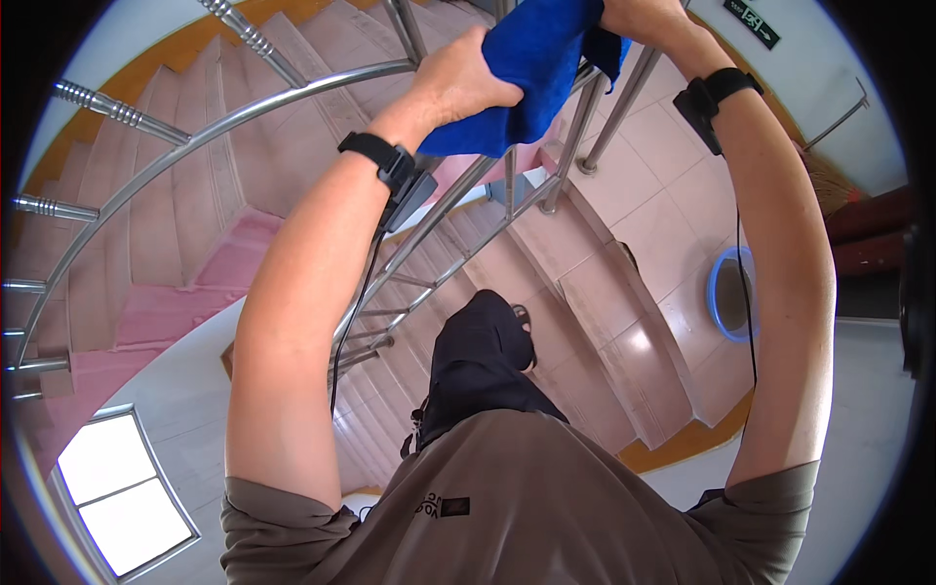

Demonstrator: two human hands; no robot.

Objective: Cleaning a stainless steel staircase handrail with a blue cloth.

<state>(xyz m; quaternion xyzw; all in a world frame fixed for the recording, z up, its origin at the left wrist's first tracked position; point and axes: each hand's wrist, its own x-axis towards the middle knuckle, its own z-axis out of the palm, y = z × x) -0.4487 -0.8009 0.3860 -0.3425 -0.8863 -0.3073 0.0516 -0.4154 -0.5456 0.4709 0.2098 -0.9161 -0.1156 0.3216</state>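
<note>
A blue cloth (537, 73) hangs over the stainless steel stair railing (446, 205) at the top of the view. My left hand (468, 80) grips the cloth's left side, the thumb lying across its front and the fingers hidden behind it. At the top edge of the picture, my right hand (647, 18) is on the cloth's other end; its fingertips are partly cut off. How tightly the cloth wraps the rail beneath cannot be made out.
Tiled stairs (526, 285) descend under me, and more steps (197, 146) curve up at left behind a bent metal rail (241, 113). A blue basin (713, 292) with murky water stands on the landing at right. A straw broom (830, 183) leans near the wall.
</note>
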